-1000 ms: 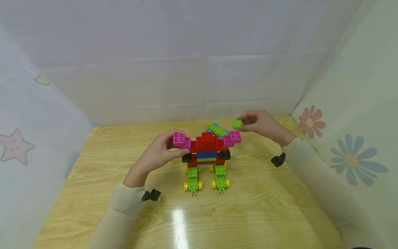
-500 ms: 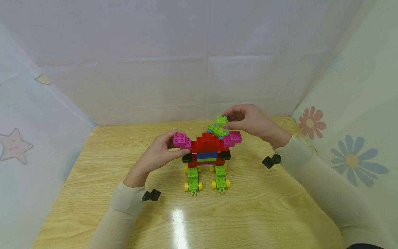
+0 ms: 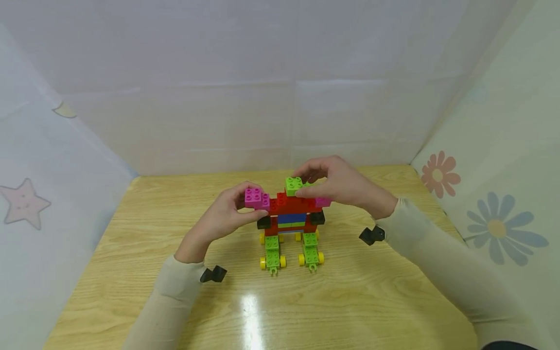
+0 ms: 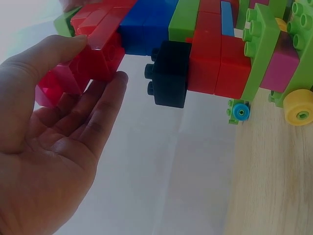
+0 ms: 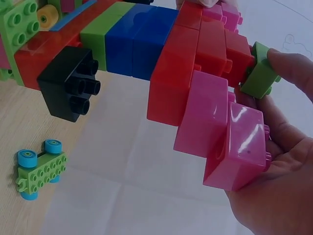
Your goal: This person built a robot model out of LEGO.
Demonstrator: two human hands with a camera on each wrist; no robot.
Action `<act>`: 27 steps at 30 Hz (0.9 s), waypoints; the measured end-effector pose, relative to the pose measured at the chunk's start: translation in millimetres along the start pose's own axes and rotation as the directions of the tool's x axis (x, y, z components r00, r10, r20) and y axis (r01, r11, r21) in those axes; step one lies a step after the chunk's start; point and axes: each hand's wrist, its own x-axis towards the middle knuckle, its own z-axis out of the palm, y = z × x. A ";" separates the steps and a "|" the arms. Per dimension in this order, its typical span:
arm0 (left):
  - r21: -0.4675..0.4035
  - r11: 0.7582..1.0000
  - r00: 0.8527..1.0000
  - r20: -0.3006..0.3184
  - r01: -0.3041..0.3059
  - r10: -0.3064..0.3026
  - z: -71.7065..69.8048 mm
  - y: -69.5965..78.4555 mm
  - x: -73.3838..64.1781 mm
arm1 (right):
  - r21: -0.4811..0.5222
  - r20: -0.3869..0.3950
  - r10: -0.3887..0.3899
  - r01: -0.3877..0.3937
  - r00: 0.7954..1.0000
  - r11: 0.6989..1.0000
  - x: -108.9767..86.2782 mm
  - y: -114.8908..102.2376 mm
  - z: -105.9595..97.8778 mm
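Note:
A figure built of toy bricks stands upright on the table; its red bricks (image 3: 288, 208) span the upper part, above blue bricks (image 3: 291, 218). Black bricks (image 5: 68, 83) stick out at its sides, and its feet are green wheeled bases (image 3: 272, 255) with yellow wheels. My left hand (image 3: 225, 214) holds the pink bricks (image 3: 253, 196) at the figure's left end, thumb in front and fingers behind. Between right thumb and fingers, my right hand (image 3: 343, 184) pinches a green brick (image 3: 293, 185) at the top of the red bricks. In the right wrist view it touches or nearly touches them.
A separate green base with blue wheels (image 5: 41, 171) lies on the wooden table (image 3: 350, 301) behind the figure, mostly hidden in the head view. A pale wall covering (image 3: 218, 121) encloses the table's back and sides.
My right hand has carried the green brick leftward and then down, from right of the figure to its red top. The left hand has stayed on the pink bricks.

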 end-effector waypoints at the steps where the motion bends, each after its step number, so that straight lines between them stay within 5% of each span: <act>1: 0.001 1.000 1.000 0.000 0.000 0.000 0.3 0.1 -0.1 | -0.002 0.003 0.000 0.000 1.000 1.000 -0.3 0.0 0.3; 27: -0.006 1.000 1.000 0.010 -0.002 0.002 -0.9 -2.7 2.2 | -0.139 -0.020 -0.012 0.009 1.000 0.990 -0.7 -7.9 2.5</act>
